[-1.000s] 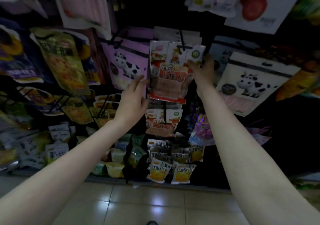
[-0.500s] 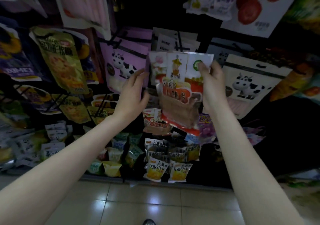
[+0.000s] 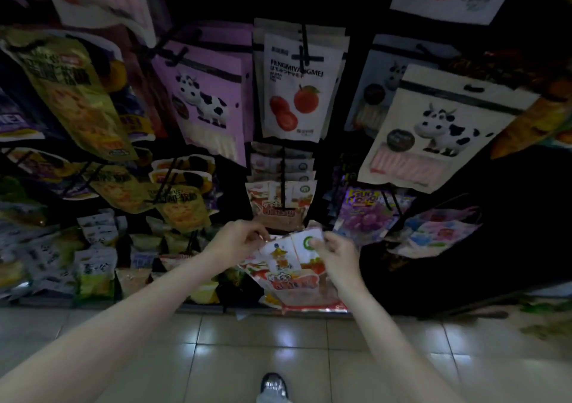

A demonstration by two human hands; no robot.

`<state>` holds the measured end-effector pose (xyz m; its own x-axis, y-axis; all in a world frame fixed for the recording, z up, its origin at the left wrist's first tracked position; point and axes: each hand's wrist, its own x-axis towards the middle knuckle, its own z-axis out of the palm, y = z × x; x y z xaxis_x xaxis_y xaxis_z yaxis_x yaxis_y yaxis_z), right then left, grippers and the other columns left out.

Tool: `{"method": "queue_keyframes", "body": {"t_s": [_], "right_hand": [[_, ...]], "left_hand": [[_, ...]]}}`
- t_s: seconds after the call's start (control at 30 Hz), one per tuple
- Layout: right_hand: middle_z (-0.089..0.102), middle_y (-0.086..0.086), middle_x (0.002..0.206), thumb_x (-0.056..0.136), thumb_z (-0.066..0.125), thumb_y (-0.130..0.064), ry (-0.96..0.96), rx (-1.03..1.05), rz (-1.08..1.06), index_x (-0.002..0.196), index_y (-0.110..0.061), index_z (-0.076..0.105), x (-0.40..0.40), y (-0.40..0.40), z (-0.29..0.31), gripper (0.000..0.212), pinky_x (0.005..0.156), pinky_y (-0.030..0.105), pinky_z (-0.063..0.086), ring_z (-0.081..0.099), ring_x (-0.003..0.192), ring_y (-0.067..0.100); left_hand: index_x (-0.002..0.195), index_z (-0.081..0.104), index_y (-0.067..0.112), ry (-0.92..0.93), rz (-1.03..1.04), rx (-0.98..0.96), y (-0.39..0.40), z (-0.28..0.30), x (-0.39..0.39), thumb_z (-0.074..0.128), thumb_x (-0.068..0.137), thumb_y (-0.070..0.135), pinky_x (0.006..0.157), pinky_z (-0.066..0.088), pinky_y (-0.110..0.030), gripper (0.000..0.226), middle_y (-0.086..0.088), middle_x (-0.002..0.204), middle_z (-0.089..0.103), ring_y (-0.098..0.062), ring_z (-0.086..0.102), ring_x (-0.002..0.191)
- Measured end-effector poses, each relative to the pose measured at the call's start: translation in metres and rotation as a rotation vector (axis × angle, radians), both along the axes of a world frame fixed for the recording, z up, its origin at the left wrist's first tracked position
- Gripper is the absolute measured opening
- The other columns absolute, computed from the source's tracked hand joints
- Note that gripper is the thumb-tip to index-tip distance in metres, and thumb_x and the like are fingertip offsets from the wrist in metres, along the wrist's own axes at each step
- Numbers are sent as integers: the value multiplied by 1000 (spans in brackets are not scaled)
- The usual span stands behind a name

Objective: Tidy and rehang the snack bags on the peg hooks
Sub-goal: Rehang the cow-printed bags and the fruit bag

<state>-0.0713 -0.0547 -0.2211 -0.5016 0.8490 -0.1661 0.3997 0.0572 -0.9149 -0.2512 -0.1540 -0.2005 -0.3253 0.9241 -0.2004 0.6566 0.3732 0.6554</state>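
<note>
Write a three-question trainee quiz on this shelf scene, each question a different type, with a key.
1. True or false: the red-and-white snack bag hangs on a peg hook.
2. Which hands grip that bag's top edge? A) left hand only B) right hand only C) both
3. Fill in: the white bag on the peg above the matching red-and-white bags shows red ____ with leaves.

Key: 1 false, it is held off the hooks, below the rack; 2 C; 3 fruits.
</note>
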Motion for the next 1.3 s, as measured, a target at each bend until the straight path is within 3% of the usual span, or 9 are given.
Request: {"method": "queue_keyframes", "body": {"t_s": [0.13, 0.3, 0.53, 0.7, 0.8, 0.9, 1.07, 1.2, 1.3], "right_hand": [[56, 2, 85, 92, 56, -11, -204, 91, 46, 97, -22, 51, -13, 14, -27, 13, 63, 27, 42, 53, 73, 12], [47, -4, 67, 95, 46, -8, -213, 190, 141, 97, -23, 48, -37, 35, -33, 16, 49, 30, 33, 44, 52, 15], [60, 4, 122, 96, 41, -2, -141, 168, 136, 103, -13, 69, -54, 75, -30, 30, 85, 25, 45, 57, 108, 18], [57, 13, 122, 97, 38, 1, -118, 185, 125, 106, -12, 70, -59, 84, -34, 36, 63, 30, 46, 51, 61, 10], [56, 14, 115, 96, 37, 4, -115, 161, 123, 107, -9, 69, -60, 87, -40, 36, 71, 42, 53, 57, 73, 21], [56, 15, 116, 94, 37, 8, -157, 198, 142, 110, -8, 68, -63, 90, -41, 38, 68, 32, 49, 49, 70, 12], [52, 16, 123, 91, 36, 13, -222, 224, 196, 121, -6, 62, -68, 94, -42, 44, 83, 13, 36, 51, 113, 27], [35, 13, 135, 84, 42, 16, -382, 312, 287, 139, -12, 42, -73, 89, -49, 62, 93, 15, 30, 36, 125, 26], [20, 11, 143, 87, 50, 6, -477, 360, 264, 146, -16, 26, -68, 82, -43, 68, 101, 30, 34, 23, 131, 28]], "left_hand": [[98, 68, 12, 56, 70, -59, 26, -24, -1, 54, 92, 9, 73, 51, -27, 15, -5, 95, 68, -18, 63, 87], [100, 66, 12, 43, 165, -2, 50, -43, -26, 54, 89, 3, 76, 50, -31, 18, -8, 93, 65, -22, 62, 88], [82, 70, 14, -4, 148, 109, 82, -38, -38, 56, 87, -6, 92, 49, -41, 25, -7, 91, 68, -30, 64, 93], [87, 75, 8, 169, 209, 112, 94, -37, -34, 48, 92, -1, 62, 36, -8, 29, -5, 101, 71, -21, 63, 86], [86, 75, 9, 187, 199, 122, 98, -42, -35, 48, 92, -2, 58, 36, -11, 30, -5, 100, 71, -23, 64, 83], [85, 75, 10, 193, 203, 124, 101, -45, -35, 49, 92, 0, 61, 35, -12, 28, -4, 98, 71, -20, 63, 81], [91, 74, 8, 229, 216, 116, 109, -50, -38, 48, 91, -3, 59, 34, -10, 28, -9, 101, 71, -19, 61, 78], [100, 71, 4, 272, 107, 143, 108, -54, -40, 51, 81, -14, 95, 47, -37, 33, -13, 121, 62, -31, 52, 119], [111, 66, 7, 291, 125, 187, 95, -51, -39, 52, 76, -15, 96, 45, -48, 44, -16, 127, 56, -34, 47, 123]]}}
